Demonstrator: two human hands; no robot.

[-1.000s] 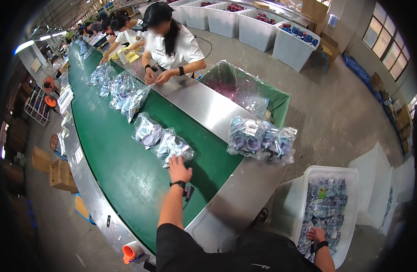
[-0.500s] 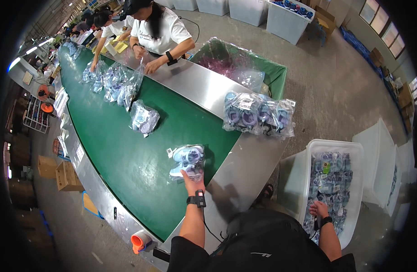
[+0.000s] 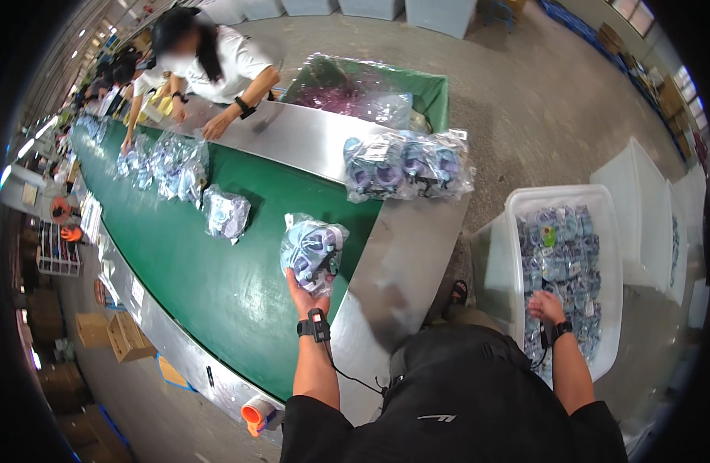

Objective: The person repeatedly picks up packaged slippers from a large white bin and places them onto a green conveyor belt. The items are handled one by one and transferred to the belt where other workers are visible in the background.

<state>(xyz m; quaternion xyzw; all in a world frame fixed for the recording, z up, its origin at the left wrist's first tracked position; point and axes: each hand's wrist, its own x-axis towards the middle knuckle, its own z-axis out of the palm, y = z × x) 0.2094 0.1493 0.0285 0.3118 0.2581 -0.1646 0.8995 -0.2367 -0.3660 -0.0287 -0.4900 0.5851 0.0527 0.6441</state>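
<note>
My left hand (image 3: pixel 302 298) grips the near edge of a clear plastic bag holding a pair of light blue and purple shoes (image 3: pixel 315 245), tilted up above the green conveyor belt (image 3: pixel 247 309). Fingers loosely bent and seemingly empty, my right hand (image 3: pixel 547 307) hovers over a white bin (image 3: pixel 613 309) filled with rows of similar bagged shoes (image 3: pixel 559 258). A single bagged pair (image 3: pixel 226 214) lies farther along the belt. Two more bagged pairs (image 3: pixel 405 165) rest side by side on the metal ledge.
A co-worker in a white shirt (image 3: pixel 227 69) handles a cluster of bagged shoes (image 3: pixel 179 166) across the belt. Behind the metal ledge (image 3: pixel 285 137) stands a green-lined container (image 3: pixel 428 96) with plastic bags. An orange cup (image 3: pixel 256 417) hangs at the near left edge. More white bins (image 3: pixel 640 216) stand right.
My left hand has tipped the bagged shoes upward, so their tops face me more. My right hand stays over the bin. The whole view has shifted.
</note>
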